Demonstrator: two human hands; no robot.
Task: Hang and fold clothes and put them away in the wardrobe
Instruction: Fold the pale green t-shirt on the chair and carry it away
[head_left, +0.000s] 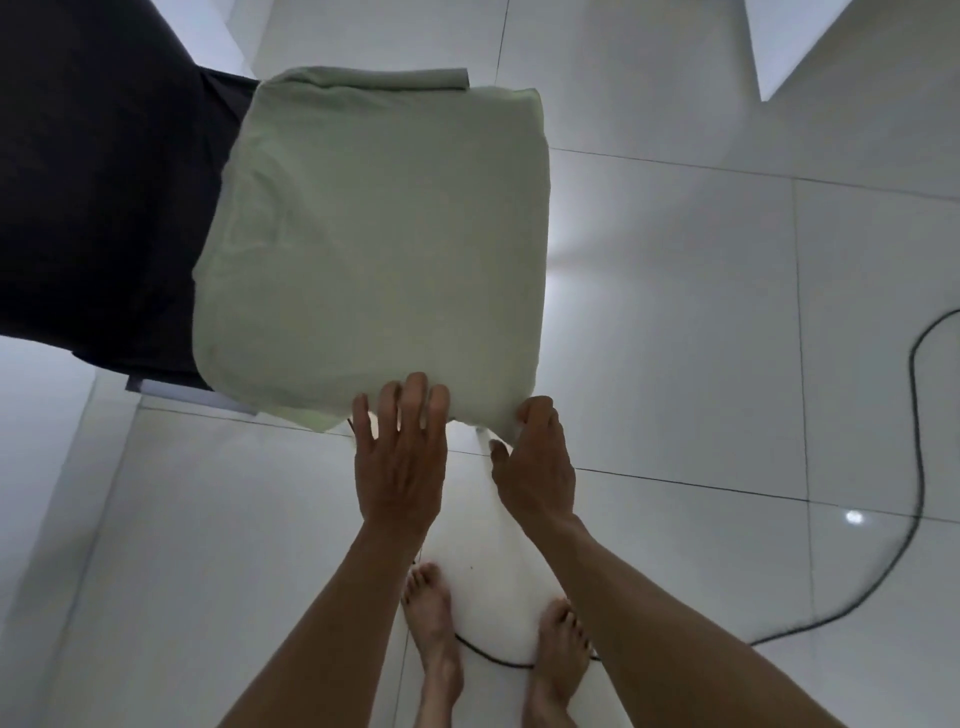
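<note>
A black cloth (98, 197) is running off frame at 9 o'clock, half hidden under the folded green garment (369, 244). The left hand (400, 467) is pressing its near edge, fingers spread; the right hand (535, 462) is pinching the 5 o'clock corner.

A folded pale green garment (371, 244) lay flat, its left part overlapping a dark garment (98, 197) spread at the left. The left hand (400, 462) rested with straight fingers on the green garment's near edge, while the right hand (535, 462) pinched its near right corner. Below, two bare feet (434, 623) stood on the white tiled floor (727, 312), and a black cable (919, 467) curved along the right.
</note>
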